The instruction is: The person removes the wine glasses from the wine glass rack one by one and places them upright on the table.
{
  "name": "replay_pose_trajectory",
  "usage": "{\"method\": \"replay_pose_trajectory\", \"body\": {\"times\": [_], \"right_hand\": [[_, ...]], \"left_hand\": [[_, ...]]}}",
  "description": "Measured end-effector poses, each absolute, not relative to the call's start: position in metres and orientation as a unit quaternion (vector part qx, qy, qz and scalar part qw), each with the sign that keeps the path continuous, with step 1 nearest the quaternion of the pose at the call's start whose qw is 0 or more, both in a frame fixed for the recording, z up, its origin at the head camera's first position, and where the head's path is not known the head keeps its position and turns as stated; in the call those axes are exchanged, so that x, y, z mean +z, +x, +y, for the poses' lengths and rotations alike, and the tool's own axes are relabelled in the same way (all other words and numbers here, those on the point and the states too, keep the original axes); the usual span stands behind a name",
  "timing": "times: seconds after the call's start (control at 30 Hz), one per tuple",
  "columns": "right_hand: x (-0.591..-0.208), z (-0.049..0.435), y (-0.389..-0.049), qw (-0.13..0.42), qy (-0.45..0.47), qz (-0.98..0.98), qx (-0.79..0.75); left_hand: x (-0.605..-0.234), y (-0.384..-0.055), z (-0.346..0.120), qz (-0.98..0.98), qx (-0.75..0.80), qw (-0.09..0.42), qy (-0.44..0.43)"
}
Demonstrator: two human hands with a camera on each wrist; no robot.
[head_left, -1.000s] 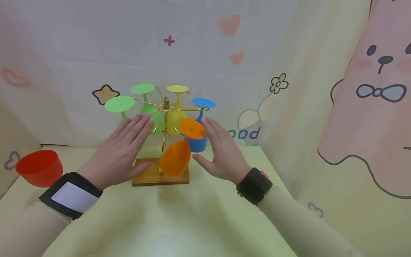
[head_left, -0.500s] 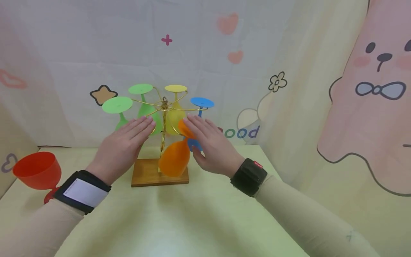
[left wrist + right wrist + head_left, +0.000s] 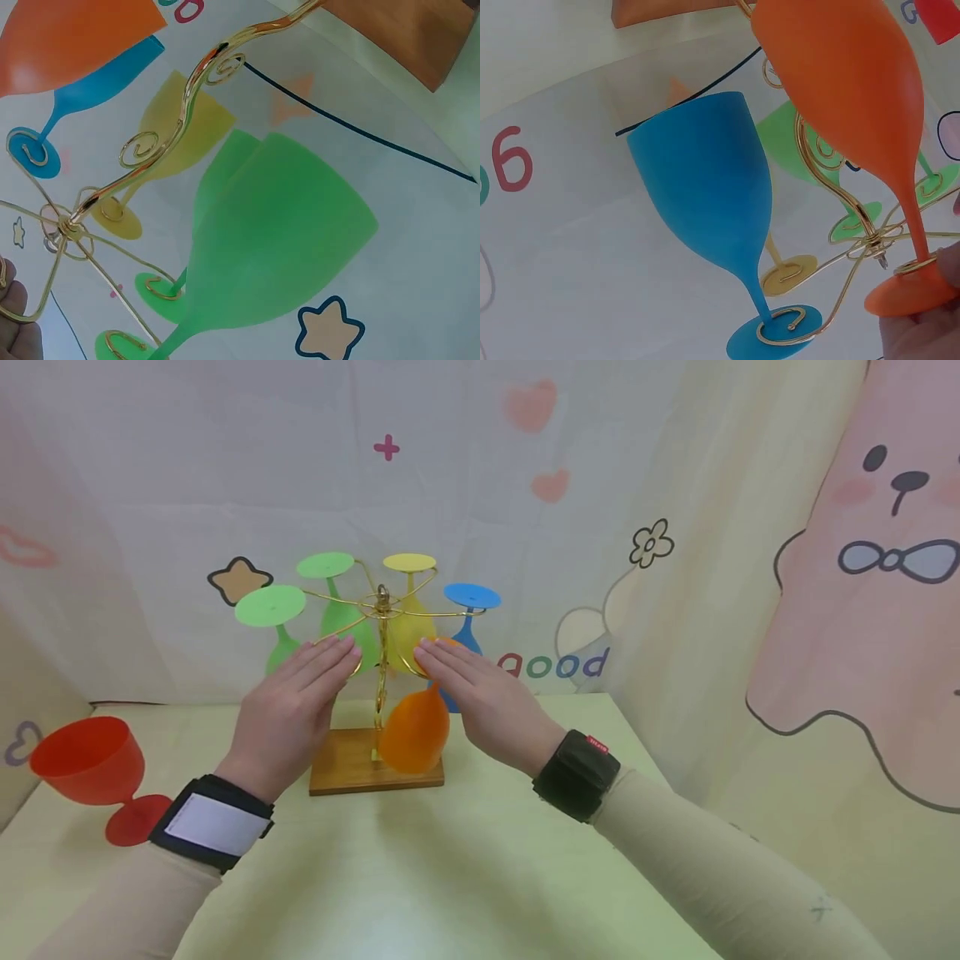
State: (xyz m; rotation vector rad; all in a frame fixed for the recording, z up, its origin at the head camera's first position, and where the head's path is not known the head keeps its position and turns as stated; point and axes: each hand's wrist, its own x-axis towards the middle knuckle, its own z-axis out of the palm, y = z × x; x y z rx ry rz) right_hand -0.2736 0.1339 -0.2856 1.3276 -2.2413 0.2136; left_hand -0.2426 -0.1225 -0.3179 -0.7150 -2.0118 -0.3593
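A gold wire glass rack [image 3: 383,610] with a wooden base [image 3: 341,768] holds several plastic goblets upside down by their feet. My right hand [image 3: 498,710] pinches the foot of the orange goblet [image 3: 414,735]; in the right wrist view its fingers [image 3: 922,334] lie against the foot's flat face, by the hook. My left hand [image 3: 288,706] is at a hook without a goblet on the near left, fingertips [image 3: 13,300] on the wire and thumb hidden. Around the rack hang a blue goblet [image 3: 705,176], a yellow goblet [image 3: 184,124] and two green goblets [image 3: 281,232].
A red goblet [image 3: 90,760] lies on its side at the left of the pale table [image 3: 420,877], near my left wrist. Behind the rack hangs a printed white curtain [image 3: 450,460], with another curtain panel [image 3: 862,693] at the right.
Both hands have closed in at the rack, their thumbs now hidden. The right hand has moved left onto the orange goblet's foot. The left forearm has shifted right, uncovering the red goblet's foot.
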Motion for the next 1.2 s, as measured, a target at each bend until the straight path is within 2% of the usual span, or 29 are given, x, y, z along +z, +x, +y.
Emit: {"method": "replay_pose_trajectory", "body": {"times": [0.23, 0.57, 0.93, 1.2], "right_hand": [[-0.287, 0.133, -0.272, 0.242, 0.487, -0.833, 0.105], [-0.281, 0.127, -0.269, 0.274, 0.520, -0.804, 0.090], [-0.256, 0.112, -0.272, 0.176, 0.513, -0.838, 0.055], [-0.246, 0.103, -0.287, 0.172, 0.481, -0.857, 0.066]], "left_hand": [[-0.321, -0.242, -0.119, -0.815, -0.167, 0.479, -0.280], [-0.322, -0.240, -0.116, -0.821, -0.186, 0.469, -0.267], [-0.323, -0.242, -0.117, -0.826, -0.181, 0.464, -0.264], [-0.322, -0.240, -0.118, -0.830, -0.181, 0.461, -0.258]]}}
